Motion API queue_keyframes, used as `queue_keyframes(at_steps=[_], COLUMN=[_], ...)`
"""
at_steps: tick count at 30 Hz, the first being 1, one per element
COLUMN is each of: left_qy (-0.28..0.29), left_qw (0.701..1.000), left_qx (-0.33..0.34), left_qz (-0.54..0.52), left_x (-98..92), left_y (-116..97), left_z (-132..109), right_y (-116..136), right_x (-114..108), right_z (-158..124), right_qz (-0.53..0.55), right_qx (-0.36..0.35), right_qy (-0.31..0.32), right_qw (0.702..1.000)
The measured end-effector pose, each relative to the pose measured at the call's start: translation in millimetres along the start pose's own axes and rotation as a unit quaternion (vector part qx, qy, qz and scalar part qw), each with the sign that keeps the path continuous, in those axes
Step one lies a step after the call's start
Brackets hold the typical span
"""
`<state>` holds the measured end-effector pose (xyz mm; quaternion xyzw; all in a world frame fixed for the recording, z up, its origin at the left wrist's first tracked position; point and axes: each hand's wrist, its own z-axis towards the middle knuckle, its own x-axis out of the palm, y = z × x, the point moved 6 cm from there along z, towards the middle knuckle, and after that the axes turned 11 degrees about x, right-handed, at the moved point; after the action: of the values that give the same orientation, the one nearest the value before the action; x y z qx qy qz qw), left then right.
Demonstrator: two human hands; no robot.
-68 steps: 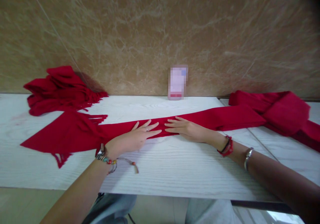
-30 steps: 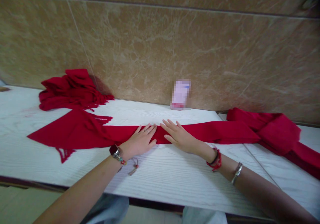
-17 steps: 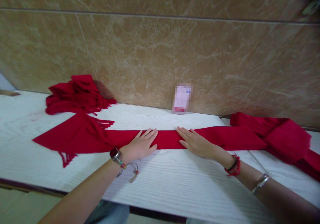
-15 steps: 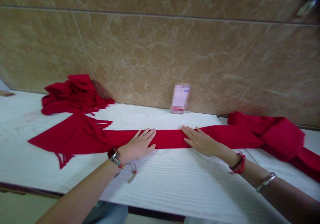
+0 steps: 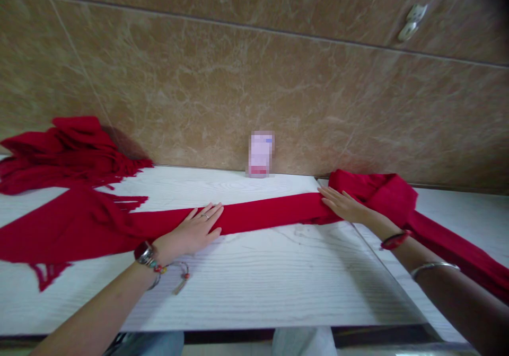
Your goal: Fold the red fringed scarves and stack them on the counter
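A long red scarf [image 5: 262, 215] lies stretched left to right across a white wood-grain table [image 5: 258, 282]. My left hand [image 5: 194, 229] lies flat on it near the middle, fingers extended, a ring on one finger and a watch and beaded bracelet on the wrist. My right hand [image 5: 344, 205] presses flat on the scarf further right, fingers stretched out, just before the bunched part [image 5: 377, 194]. The scarf's fringed left end [image 5: 59, 229] spreads out wide.
A heap of more red fringed scarves [image 5: 63, 152] sits at the back left against the brown marble wall. A small pink blurred card [image 5: 260, 153] leans on the wall at the table's back edge. A second white table [image 5: 469, 223] adjoins on the right.
My right hand has slid rightwards along the scarf, away from my left hand, which stays pressed near the middle. The view has shifted to the right.
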<state>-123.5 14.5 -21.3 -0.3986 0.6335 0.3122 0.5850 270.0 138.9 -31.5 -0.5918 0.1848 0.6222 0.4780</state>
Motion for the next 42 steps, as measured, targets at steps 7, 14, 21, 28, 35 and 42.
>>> queue_keyframes(at_steps=[7, 14, 21, 28, 35, 42], left_qy=[0.002, -0.088, -0.047, -0.095, -0.058, -0.063], left_qw=[1.000, 0.993, 0.990, 0.989, 0.994, 0.993], left_qx=[-0.003, -0.078, -0.125, -0.114, -0.088, -0.098], left_qz=[-0.009, -0.004, -0.036, -0.008, -0.007, 0.018], left_x=[-7.3, -13.1, -4.2, -14.0, -3.5, -20.4], left_y=[-11.0, -3.5, 10.5, 6.5, 5.3, 28.9], left_z=[-4.2, -13.4, -18.3, -16.5, -12.8, -37.4], right_y=[2.9, 220.0, 272.6, 265.7, 269.1, 266.5], right_x=[-25.8, -95.6, -86.1, -92.9, -96.1, -96.0], right_z=[16.7, 72.6, 77.5, 77.7, 74.1, 75.6], right_qz=[0.071, 0.221, 0.245, 0.267, 0.252, 0.280], right_qx=[0.107, -0.123, -0.135, -0.123, -0.126, -0.117], right_qy=[-0.027, 0.008, 0.017, 0.014, 0.036, 0.009], right_qw=[0.991, 0.967, 0.960, 0.956, 0.959, 0.953])
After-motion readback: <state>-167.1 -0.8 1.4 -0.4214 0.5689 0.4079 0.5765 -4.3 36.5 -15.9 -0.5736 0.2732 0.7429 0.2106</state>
